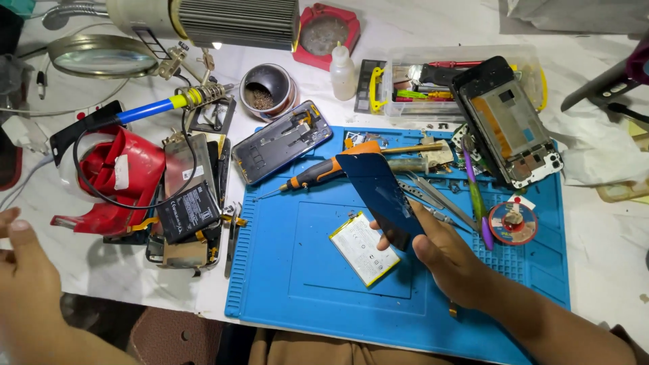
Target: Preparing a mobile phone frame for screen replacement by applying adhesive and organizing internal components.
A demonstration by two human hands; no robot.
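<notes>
My right hand (449,260) holds a dark blue phone back cover (382,189) by its lower end, thumb and fingers pinched on the edges, panel tilted up over the blue work mat (297,284). My left hand (23,277) is off at 9 o'clock at the table (608,257) edge, fingers loosely open, holding nothing.

Around the cover:
- White battery (365,249) with yellow trim flat on the mat, just at 7 o'clock of the cover, apart from it.
- Orange-and-black screwdriver (331,171) at 10 o'clock, near the cover's top corner.
- Tweezers (439,196) at 3 o'clock, partly behind the cover.
- Opened phone frame (282,142) further at 10 o'clock, on the mat's corner.
- Second phone chassis (510,125) at 2 o'clock, leaning on a clear parts box (405,61).
- Solder wick spool (514,223) at 3 o'clock of my right hand.
- Stack of dismantled phone parts (189,203) and a red stand (118,176) at 9 o'clock.

To handle it well, I'd say: grip by the edges only, keep fingertips off the glossy face, don't flex the thin panel, keep it clear of the screwdriver tip and tweezers.
</notes>
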